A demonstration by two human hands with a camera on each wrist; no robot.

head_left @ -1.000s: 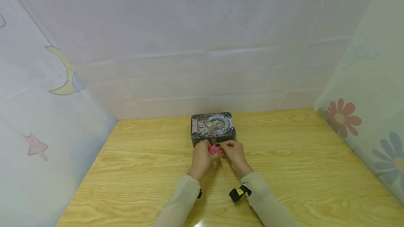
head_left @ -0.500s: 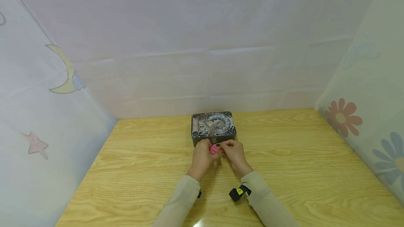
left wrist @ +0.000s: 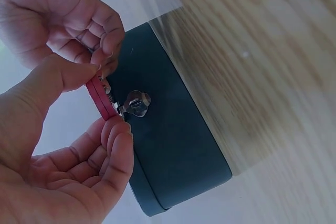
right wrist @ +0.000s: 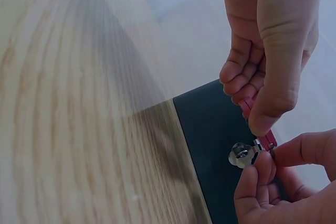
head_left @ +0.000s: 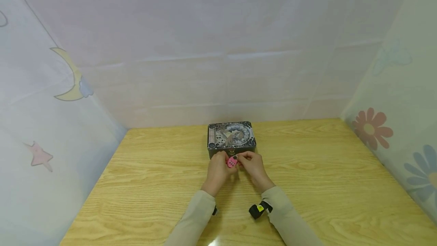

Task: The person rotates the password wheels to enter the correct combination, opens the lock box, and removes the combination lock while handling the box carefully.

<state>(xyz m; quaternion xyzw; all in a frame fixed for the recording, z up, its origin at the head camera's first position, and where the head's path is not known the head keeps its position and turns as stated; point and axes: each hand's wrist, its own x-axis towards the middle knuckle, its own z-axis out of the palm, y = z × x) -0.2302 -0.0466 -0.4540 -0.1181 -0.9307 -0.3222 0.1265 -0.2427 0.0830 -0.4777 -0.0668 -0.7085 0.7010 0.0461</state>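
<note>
A small pink padlock [head_left: 231, 162] with number dials is held at the front of a dark tin box [head_left: 232, 135] with an illustrated lid. My left hand [head_left: 217, 172] pinches the padlock body between thumb and fingers. From the other side, my right hand [head_left: 253, 167] pinches the padlock's shackle end, as the right wrist view shows. Right beside the padlock is the box's silver clasp [left wrist: 137, 103]. Fingers cover much of the shackle, so I cannot tell whether it passes through the clasp. The box lid is down.
The box stands on a wood-grain table [head_left: 153, 177] near its back edge. Behind it hangs a pale cloth backdrop [head_left: 177, 86], with printed cloth walls on both sides. A black strap [head_left: 260, 209] with a yellow tag sits by the right wrist.
The padlock has tilted slightly between my fingers. Both hands stay almost where they were, and the box has not moved on the table.
</note>
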